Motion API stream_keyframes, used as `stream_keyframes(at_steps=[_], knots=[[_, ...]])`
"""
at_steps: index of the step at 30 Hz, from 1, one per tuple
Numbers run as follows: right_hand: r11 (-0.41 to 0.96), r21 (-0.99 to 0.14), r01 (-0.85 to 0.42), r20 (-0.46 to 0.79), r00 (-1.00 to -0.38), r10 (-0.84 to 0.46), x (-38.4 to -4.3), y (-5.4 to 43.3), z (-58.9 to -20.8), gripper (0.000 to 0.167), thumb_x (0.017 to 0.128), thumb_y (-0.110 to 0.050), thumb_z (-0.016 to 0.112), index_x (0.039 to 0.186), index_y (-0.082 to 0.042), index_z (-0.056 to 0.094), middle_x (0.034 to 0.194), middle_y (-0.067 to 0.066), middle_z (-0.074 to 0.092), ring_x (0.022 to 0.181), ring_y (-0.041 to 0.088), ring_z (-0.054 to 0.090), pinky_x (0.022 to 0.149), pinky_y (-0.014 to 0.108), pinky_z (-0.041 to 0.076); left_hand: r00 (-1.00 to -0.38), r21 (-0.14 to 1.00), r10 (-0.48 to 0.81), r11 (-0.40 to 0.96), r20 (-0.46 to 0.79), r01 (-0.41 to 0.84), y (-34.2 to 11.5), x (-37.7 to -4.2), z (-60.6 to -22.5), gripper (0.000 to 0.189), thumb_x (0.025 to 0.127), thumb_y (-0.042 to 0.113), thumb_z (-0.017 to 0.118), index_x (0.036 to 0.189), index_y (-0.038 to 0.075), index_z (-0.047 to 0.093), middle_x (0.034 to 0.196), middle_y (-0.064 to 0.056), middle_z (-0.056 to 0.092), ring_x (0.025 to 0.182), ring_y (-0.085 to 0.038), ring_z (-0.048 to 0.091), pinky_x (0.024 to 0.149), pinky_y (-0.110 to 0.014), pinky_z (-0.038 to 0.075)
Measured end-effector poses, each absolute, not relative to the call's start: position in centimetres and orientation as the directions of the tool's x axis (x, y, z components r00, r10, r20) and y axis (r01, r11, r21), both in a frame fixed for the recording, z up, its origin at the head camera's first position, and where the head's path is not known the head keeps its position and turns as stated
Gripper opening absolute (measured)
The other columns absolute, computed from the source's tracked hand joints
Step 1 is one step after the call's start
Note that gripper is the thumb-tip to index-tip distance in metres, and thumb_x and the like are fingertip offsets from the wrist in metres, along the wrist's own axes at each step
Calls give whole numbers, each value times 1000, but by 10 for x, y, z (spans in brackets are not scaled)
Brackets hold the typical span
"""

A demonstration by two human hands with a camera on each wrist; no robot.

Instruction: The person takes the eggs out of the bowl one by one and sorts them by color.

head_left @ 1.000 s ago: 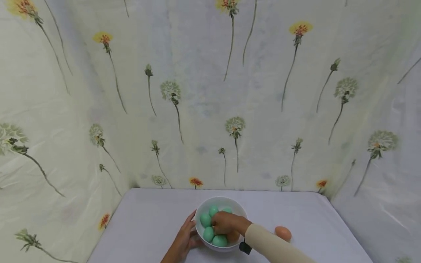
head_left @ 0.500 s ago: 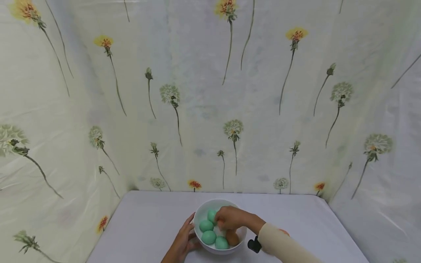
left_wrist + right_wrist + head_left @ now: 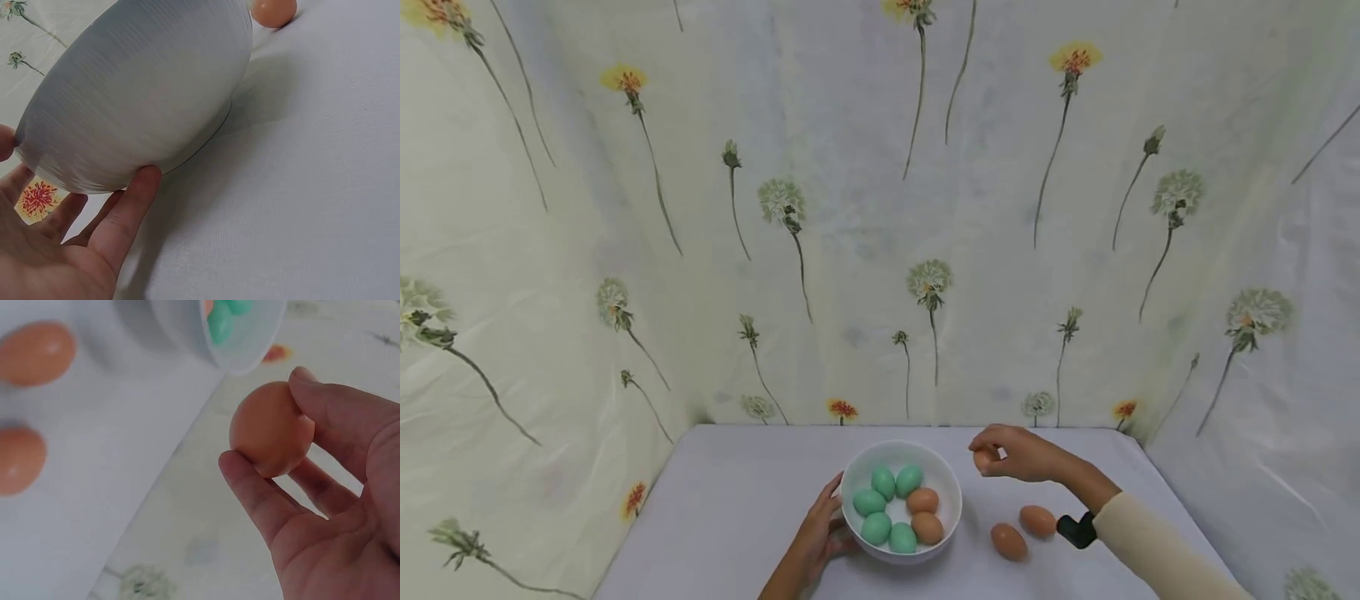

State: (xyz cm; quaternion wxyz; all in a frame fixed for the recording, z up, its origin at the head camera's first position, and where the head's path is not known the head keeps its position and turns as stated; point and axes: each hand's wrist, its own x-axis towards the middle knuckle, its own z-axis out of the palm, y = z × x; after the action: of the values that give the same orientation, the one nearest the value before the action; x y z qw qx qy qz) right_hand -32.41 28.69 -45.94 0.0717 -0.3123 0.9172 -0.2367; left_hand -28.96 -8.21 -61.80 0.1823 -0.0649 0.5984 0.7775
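Note:
A white bowl [image 3: 954,521] stands on the white table, with several green eggs [image 3: 876,528] and two brown eggs [image 3: 927,527] arranged in a ring inside it. My left hand [image 3: 815,536] holds the bowl's outer left side; in the left wrist view its thumb and fingers [image 3: 128,219] press against the wall and rim. Right of the bowl, my right hand [image 3: 1021,454] is raised and pinches another brown egg [image 3: 269,428] between thumb and fingertips. Two more brown eggs [image 3: 1009,542] lie on the table below that hand.
The white-covered table [image 3: 760,475] meets a curtain [image 3: 850,250] printed with dandelions at the back and both sides. A dark wrist device [image 3: 1077,530] sits at the right sleeve [image 3: 1157,550].
My right hand has left the bowl's inside and moved right, and a brown egg now shows in its fingers. Two brown eggs in the bowl are uncovered. My left hand keeps its place.

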Motion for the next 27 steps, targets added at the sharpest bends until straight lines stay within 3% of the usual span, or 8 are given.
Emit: stream_keyframes(at_steps=[6, 14, 22, 25, 27], knots=[[737, -482, -474, -4, -840, -543, -319, 335, -473, 38, 89, -23, 75, 122, -6, 66, 112, 1, 64, 95, 11, 56, 77, 33, 51, -932, 913, 208, -226, -296, -341, -86, -292, -618, 60, 102, 35, 46, 158, 25, 30, 162, -22, 21, 128, -40, 51, 88, -55, 57], [795, -498, -348, -136, -873, -468, -303, 393, -516, 33, 85, -17, 78, 114, -5, 69, 106, 1, 66, 89, 6, 53, 73, 25, 47, -931, 910, 209, -228, -300, -345, -86, -286, -622, 58, 102, 31, 45, 158, 25, 31, 161, -22, 24, 126, -38, 52, 87, -57, 57], [832, -520, -195, -215, -912, -349, -302, 414, -549, 33, 81, -11, 79, 111, -1, 70, 103, 3, 67, 89, 16, 54, 75, 32, 47, -937, 922, 207, -213, -282, -324, -85, -287, -620, 58, 102, 31, 44, 158, 24, 30, 160, -24, 25, 122, -35, 56, 87, -57, 57], [826, -520, -218, -202, -908, -367, -302, 418, -557, 30, 81, -9, 78, 109, -1, 70, 103, 3, 67, 90, 14, 56, 77, 31, 49, -938, 924, 206, -209, -279, -321, -85, -288, -619, 58, 102, 31, 44, 158, 24, 30, 160, -25, 24, 121, -35, 56, 86, -57, 57], [798, -505, -329, -135, -883, -450, -300, 421, -562, 27, 81, -8, 78, 106, 0, 70, 101, 4, 68, 90, 10, 58, 77, 29, 50, -937, 919, 202, -218, -287, -328, -85, -289, -620, 58, 102, 31, 45, 158, 24, 30, 159, -27, 25, 122, -36, 56, 86, -56, 57]])
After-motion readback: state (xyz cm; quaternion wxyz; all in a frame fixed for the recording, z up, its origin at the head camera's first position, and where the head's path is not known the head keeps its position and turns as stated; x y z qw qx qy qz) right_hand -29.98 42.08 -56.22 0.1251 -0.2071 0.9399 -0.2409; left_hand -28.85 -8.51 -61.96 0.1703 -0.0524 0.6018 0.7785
